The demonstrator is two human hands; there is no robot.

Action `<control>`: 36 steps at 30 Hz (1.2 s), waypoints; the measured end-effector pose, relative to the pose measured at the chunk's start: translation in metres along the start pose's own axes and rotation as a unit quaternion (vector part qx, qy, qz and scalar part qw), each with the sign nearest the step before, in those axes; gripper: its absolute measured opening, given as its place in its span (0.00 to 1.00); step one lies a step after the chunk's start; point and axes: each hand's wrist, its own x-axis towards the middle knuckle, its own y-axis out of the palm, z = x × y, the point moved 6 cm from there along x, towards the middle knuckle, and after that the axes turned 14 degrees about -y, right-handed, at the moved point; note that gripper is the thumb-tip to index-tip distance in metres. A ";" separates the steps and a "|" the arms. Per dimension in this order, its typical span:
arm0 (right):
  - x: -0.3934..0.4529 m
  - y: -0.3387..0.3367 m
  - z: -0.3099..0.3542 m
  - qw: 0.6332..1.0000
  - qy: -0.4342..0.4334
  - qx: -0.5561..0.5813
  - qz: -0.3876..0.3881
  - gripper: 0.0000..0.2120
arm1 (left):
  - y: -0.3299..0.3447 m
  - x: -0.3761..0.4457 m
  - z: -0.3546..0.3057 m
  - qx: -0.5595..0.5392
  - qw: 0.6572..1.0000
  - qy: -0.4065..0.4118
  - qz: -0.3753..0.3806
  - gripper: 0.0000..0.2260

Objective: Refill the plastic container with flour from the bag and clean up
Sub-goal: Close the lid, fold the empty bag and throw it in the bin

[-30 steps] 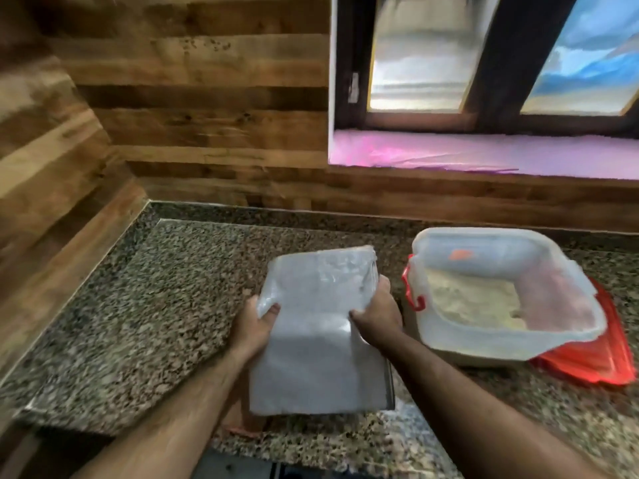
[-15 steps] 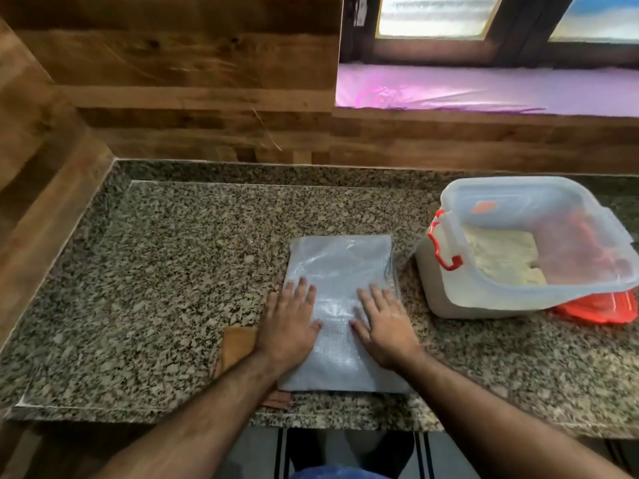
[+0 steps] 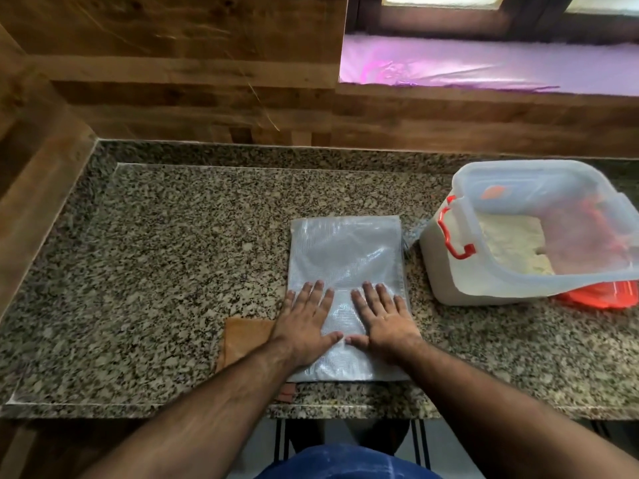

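Landmark: the bag (image 3: pixel 345 257), emptied, lying flat on the granite counter (image 3: pixel 155 271) near its front edge.

Left of the bag: a brown cloth (image 3: pixel 243 340), its corner tucked under the bag's near left side; how far under, hidden.

On the bag: left hand (image 3: pixel 304 326) and right hand (image 3: pixel 383 323), side by side on its near half, palms down, fingers straight and spread, thumbs almost meeting. Both press; neither grips. The bag's long axis runs straight away from the person, far half uncovered ahead of the fingertips. Likely next move, smoothing or folding, would run along that axis.

Right of the bag: the plastic container (image 3: pixel 446 271), just beside it, lid off, flour (image 3: pixel 508 243) inside. Right hand is nearer. A red lid (image 3: pixel 601 295) sits partly under the container, cut off at frame edge.
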 end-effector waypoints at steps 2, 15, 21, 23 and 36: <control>-0.001 -0.005 0.001 1.000 0.006 0.011 0.020 0.51 | -0.004 0.001 0.000 0.003 1.000 -0.001 0.009 0.41; -0.106 -0.219 0.013 0.946 -0.047 -0.144 -0.287 0.10 | -0.232 -0.031 -0.048 -0.467 0.824 0.002 -0.321 0.12; -0.220 -0.280 -0.093 0.893 0.047 -0.032 -0.447 0.14 | -0.298 -0.063 -0.172 -0.480 0.792 0.150 -0.347 0.09; -0.246 -0.278 -0.146 0.879 0.087 0.013 -0.469 0.14 | -0.298 -0.068 -0.229 -0.434 0.807 0.203 -0.344 0.09; -0.270 -0.096 -0.404 0.829 0.165 0.237 -0.478 0.10 | -0.240 -0.012 -0.396 -0.073 0.967 0.026 -0.241 0.35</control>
